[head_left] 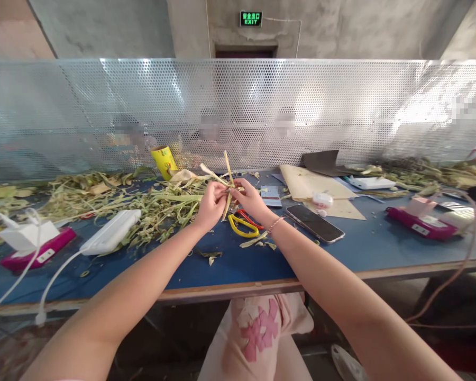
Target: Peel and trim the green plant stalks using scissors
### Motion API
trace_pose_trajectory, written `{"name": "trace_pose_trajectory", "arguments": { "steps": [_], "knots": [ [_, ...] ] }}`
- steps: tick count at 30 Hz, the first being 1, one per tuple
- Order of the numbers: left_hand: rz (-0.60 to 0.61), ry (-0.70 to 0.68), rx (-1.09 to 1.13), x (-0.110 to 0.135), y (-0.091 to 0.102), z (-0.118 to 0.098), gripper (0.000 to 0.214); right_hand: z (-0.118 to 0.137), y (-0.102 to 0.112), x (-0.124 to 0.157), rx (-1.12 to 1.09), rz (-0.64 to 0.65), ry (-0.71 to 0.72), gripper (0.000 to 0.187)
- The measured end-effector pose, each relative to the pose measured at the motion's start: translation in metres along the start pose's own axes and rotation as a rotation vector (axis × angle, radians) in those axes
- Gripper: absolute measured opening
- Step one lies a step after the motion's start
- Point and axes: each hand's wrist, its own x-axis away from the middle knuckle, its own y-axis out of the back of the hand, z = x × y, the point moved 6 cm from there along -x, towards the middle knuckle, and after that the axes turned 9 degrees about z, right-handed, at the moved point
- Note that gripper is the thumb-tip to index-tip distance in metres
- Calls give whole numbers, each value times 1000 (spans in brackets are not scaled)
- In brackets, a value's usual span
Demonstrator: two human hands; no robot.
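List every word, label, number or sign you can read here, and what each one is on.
"安全出口": upper line of the lit green exit sign.
"EXIT": lower line of the same sign.
Too small or blurred to read: the marks on the yellow tube and any print on the blue-grey card.

Stalks (pixel 228 168) partly hidden by hands (pixel 213 203); people (pixel 209 127) blurred behind mesh (pixel 238 79); arms (pixel 143 288) cut off.

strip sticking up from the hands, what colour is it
The strip is pale straw-yellow; the head view shows it.
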Motion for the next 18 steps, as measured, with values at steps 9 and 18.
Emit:
{"name": "trace_pose_trajectory", "arguments": {
  "steps": [9, 18],
  "knots": [
    [-125, 50, 174, -3, 5, -4, 32, -4, -8, -1, -123, 77, -20, 23],
    [102, 241, 364, -4, 3, 5, 30, -8, -6, -1, -195, 134, -86, 17]
  ]
}}
